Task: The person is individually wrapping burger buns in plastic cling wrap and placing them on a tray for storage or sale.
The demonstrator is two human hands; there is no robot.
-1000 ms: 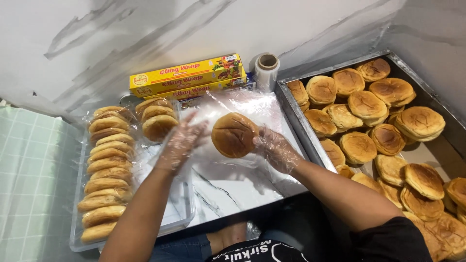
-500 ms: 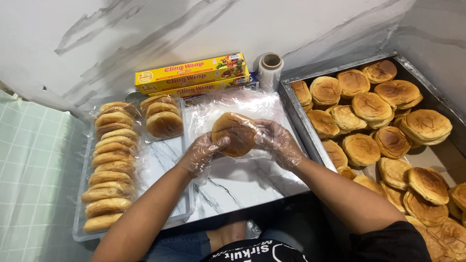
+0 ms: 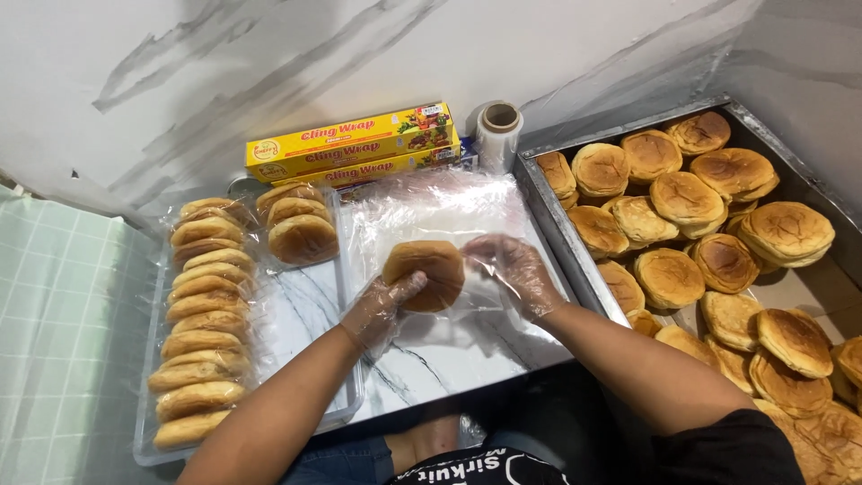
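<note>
1. A round brown bun (image 3: pixel 424 274) sits on a sheet of clear cling film (image 3: pixel 440 216) spread over the marbled desk (image 3: pixel 422 355), near the middle of the view.
2. The left hand (image 3: pixel 382 310), in a thin clear glove, meets the bun from its lower left side. Its fingers (image 3: pixel 409 287) are curled together against the bun's lower edge, pressing on it, with the thumb hidden under or behind the bread.
3. The right hand (image 3: pixel 516 274), gloved the same way, lies just right of the bun. Its fingers (image 3: pixel 485 251) are slightly spread and pinch a fold of the film beside the bun's right edge; whether they also touch the bread itself cannot be told.
4. So the bun lies between the two hands, touching the left fingers and just beside the right ones.
5. To the left, a clear tray (image 3: pixel 346 395) holds a long row of wrapped buns (image 3: pixel 202 314) standing on edge, and a short second row (image 3: pixel 299 224) at its far end.
6. Behind the film, against the wall, lies a yellow cling-film box (image 3: pixel 350 148), with a bare roll of film (image 3: pixel 498 130) standing upright just to its right.
7. On the right, a deep metal tray (image 3: pixel 561 229) is heaped with unwrapped buns (image 3: pixel 687 233), its near wall close by the right wrist.
</note>
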